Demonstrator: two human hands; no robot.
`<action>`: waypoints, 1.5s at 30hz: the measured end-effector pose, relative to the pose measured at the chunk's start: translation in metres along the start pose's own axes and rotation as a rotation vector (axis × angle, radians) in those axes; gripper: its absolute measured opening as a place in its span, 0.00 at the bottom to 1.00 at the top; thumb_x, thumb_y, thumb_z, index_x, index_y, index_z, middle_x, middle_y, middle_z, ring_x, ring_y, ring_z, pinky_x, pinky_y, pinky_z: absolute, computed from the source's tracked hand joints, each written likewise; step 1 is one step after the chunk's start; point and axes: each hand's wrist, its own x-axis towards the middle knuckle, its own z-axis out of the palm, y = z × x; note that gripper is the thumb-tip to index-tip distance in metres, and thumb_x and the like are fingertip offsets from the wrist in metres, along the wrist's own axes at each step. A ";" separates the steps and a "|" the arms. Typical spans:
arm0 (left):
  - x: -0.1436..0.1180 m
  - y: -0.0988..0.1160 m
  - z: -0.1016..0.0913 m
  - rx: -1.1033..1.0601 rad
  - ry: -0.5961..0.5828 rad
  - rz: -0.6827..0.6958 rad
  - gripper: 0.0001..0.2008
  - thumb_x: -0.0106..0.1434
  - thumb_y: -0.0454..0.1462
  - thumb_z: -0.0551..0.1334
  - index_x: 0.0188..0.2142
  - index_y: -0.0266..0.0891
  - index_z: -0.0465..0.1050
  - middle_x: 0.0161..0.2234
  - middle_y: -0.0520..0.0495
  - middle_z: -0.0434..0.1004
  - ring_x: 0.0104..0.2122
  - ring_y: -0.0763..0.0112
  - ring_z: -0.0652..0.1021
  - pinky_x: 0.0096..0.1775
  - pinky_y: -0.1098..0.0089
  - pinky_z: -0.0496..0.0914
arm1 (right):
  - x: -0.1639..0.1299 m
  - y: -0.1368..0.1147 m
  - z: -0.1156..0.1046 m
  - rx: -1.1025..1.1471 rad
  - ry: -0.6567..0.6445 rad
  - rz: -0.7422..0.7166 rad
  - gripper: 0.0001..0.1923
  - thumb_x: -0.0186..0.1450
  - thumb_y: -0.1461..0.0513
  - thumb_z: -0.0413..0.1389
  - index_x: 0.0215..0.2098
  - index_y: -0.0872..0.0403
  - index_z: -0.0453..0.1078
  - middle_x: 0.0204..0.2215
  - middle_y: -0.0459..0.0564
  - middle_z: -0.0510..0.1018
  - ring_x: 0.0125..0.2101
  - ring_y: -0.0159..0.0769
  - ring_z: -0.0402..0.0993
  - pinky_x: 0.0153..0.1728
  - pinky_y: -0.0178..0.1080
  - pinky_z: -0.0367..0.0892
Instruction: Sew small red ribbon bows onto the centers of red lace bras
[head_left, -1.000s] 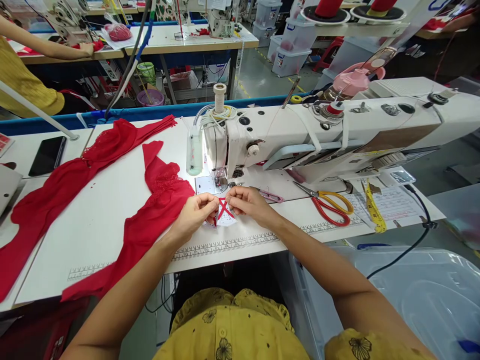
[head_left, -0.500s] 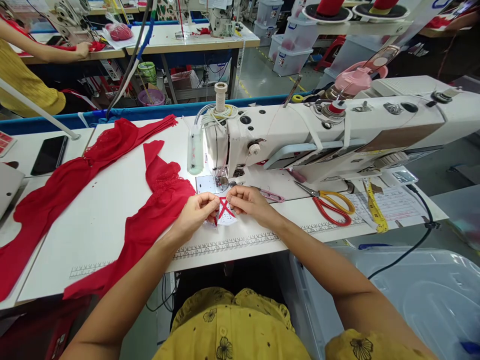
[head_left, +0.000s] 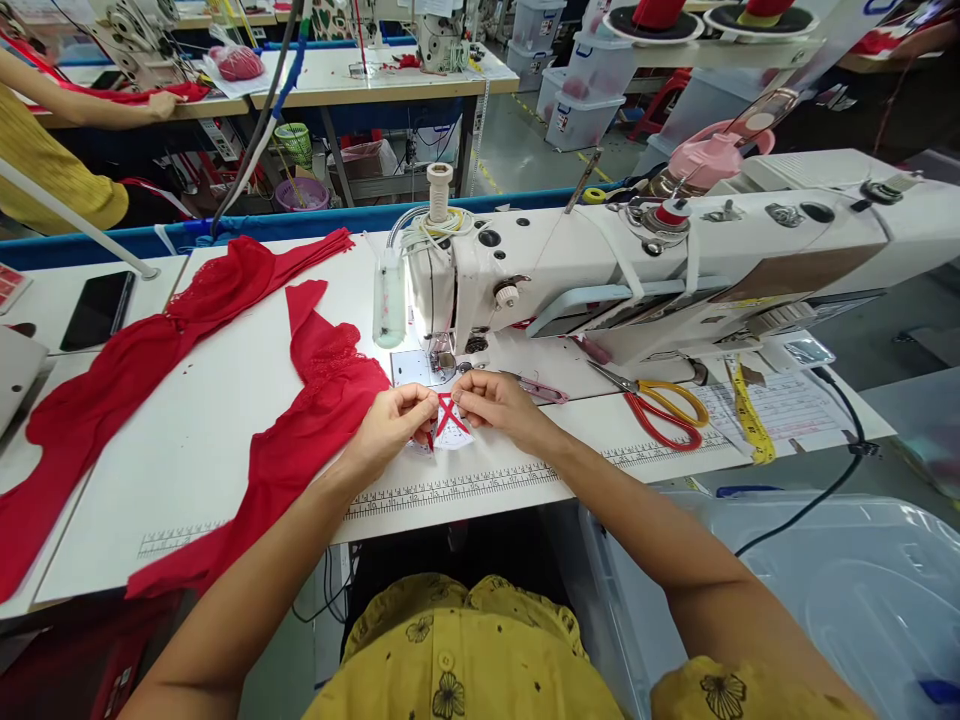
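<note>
- Your left hand (head_left: 390,428) and right hand (head_left: 496,402) each close their grip on the crossed red straps over a small white label (head_left: 448,424), on the white surface (head_left: 210,440).
- Just beyond stands the white sewing machine (head_left: 600,270).
- Red-and-yellow scissors (head_left: 660,410) lie to the right.

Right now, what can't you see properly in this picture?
- Head view: the small white piece with crossed red straps is partly covered by the left hand and right hand; its print is too small to read.
- The needle sits in lamp glare.
- The red cloth runs off the table edge.
</note>
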 end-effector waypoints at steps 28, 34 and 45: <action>0.000 -0.002 0.000 0.092 -0.038 -0.014 0.20 0.59 0.52 0.67 0.32 0.35 0.72 0.23 0.54 0.69 0.19 0.80 0.68 0.22 0.78 0.65 | -0.002 0.002 0.003 -0.045 0.138 -0.074 0.07 0.60 0.59 0.58 0.32 0.55 0.72 0.23 0.41 0.70 0.21 0.25 0.63 0.23 0.31 0.62; 0.003 -0.009 0.000 0.111 -0.124 0.013 0.21 0.55 0.51 0.70 0.31 0.35 0.71 0.24 0.53 0.69 0.19 0.80 0.68 0.21 0.77 0.65 | -0.001 0.002 0.003 -0.033 0.157 -0.088 0.07 0.60 0.59 0.58 0.31 0.54 0.71 0.25 0.42 0.71 0.21 0.25 0.64 0.24 0.31 0.62; 0.002 -0.009 -0.001 0.071 -0.117 0.027 0.19 0.55 0.50 0.70 0.32 0.36 0.71 0.25 0.53 0.68 0.20 0.80 0.66 0.22 0.76 0.65 | -0.002 0.001 0.002 -0.034 0.118 -0.089 0.07 0.61 0.58 0.58 0.33 0.55 0.71 0.24 0.41 0.70 0.21 0.25 0.63 0.24 0.31 0.61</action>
